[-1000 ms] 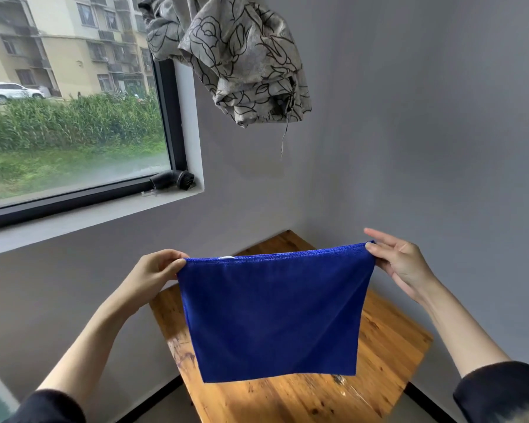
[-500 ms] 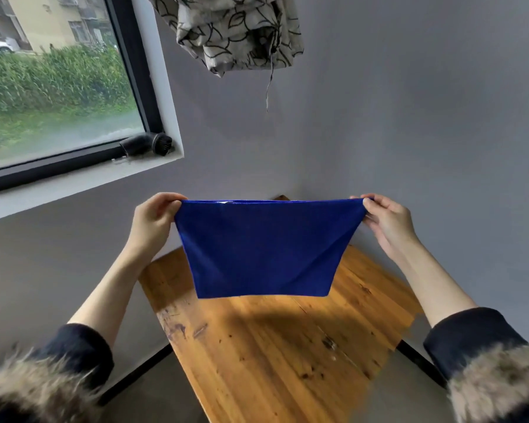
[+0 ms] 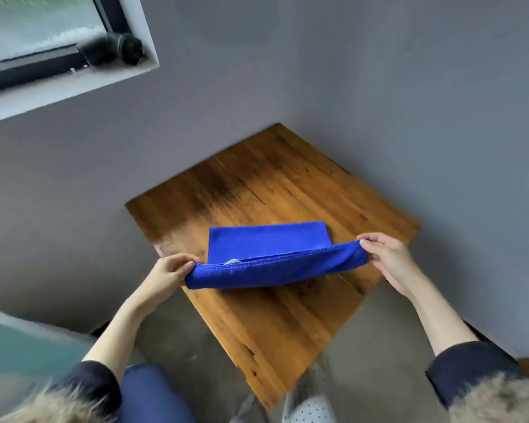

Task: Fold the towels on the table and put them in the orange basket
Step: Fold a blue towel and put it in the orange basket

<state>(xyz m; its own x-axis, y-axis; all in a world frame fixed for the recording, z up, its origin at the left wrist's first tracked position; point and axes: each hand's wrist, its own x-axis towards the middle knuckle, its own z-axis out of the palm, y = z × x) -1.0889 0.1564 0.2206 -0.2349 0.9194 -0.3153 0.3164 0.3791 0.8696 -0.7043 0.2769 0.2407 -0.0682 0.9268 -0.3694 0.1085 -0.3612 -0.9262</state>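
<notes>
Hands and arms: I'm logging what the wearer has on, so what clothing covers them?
Both hands, left and right, are bare, without gloves or visible rings. Forearms are uncovered. Dark navy sleeves sit pushed up near the elbows, with pale fur trim at the frame's bottom corners.

- One blue towel (image 3: pixel 269 242), with one small pale tag (image 3: pixel 232 261) peeking out of it.
- Two hands: one left hand (image 3: pixel 168 271) and one right hand (image 3: pixel 385 254).
- One wooden table (image 3: pixel 272 325).
- One window (image 3: pixel 37 25), only partly seen.
- One dark thing (image 3: pixel 119 50) on the window ledge, maybe a brush; it is too blurry to tell.
- Two dark sleeves, the left sleeve (image 3: pixel 89 386) and the right sleeve (image 3: pixel 468 367).
</notes>
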